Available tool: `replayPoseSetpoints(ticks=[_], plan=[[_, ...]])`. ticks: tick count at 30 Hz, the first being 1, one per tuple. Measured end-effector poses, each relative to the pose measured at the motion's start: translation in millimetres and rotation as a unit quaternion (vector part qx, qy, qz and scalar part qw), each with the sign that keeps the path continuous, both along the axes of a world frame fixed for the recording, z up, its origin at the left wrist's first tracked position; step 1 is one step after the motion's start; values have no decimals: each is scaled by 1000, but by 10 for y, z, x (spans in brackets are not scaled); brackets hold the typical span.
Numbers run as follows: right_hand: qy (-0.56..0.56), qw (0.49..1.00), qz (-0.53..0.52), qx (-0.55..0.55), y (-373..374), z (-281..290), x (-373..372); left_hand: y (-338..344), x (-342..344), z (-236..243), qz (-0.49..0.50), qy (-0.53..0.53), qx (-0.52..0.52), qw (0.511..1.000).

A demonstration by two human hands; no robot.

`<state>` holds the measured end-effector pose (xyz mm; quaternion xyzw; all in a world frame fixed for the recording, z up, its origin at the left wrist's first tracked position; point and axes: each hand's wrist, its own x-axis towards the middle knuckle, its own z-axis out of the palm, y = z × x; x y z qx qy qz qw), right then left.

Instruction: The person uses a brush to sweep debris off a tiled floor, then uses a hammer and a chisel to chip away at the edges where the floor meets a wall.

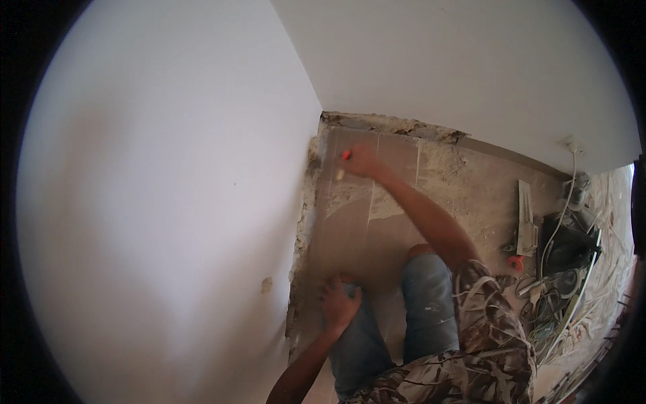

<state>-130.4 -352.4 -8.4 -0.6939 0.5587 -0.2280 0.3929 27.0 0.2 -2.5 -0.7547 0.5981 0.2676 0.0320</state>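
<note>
My right hand (pixel 361 161) reaches far forward over the floor near the room's corner, its fingers closed around a small red-handled tool (pixel 346 155). A pale, brush-like end points down from it; blur hides its exact kind. Pale dust (pixel 350 195) lies on the grey-brown floor boards (pixel 389 232) just below that hand. My left hand (pixel 338 304) rests on my left knee, fingers spread and holding nothing. Both my knees are bent on the floor in blue jeans (pixel 431 303).
Rough, broken plaster (pixel 397 126) runs along the foot of both white walls. To the right lie a long flat blade (pixel 525 215), a red round item (pixel 515 262), a black bag (pixel 568 246), a white cable (pixel 562 215), several tools and crumpled plastic sheeting (pixel 609 222).
</note>
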Motion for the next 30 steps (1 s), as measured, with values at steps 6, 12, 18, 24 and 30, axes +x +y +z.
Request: replayPoseSetpoints(ticks=[6, 12, 18, 24, 30], plan=[[73, 994, 42, -72, -12, -516, 163, -87, -176, 81, 9, 56, -7, 998], [74, 995, 70, 3, 27, -97, 238, 30, -15, -24, 11, -2, -44, 999], [98, 984, 125, -80, 221, -359, 465, -50, -235, -23, -17, 8, -52, 999], [164, 971, 172, -4, 231, 51, 456, 52, -37, -30, 17, -3, -40, 999], [134, 972, 185, -62, 378, -264, 591, -82, -187, -75, 6, 26, -41, 999]])
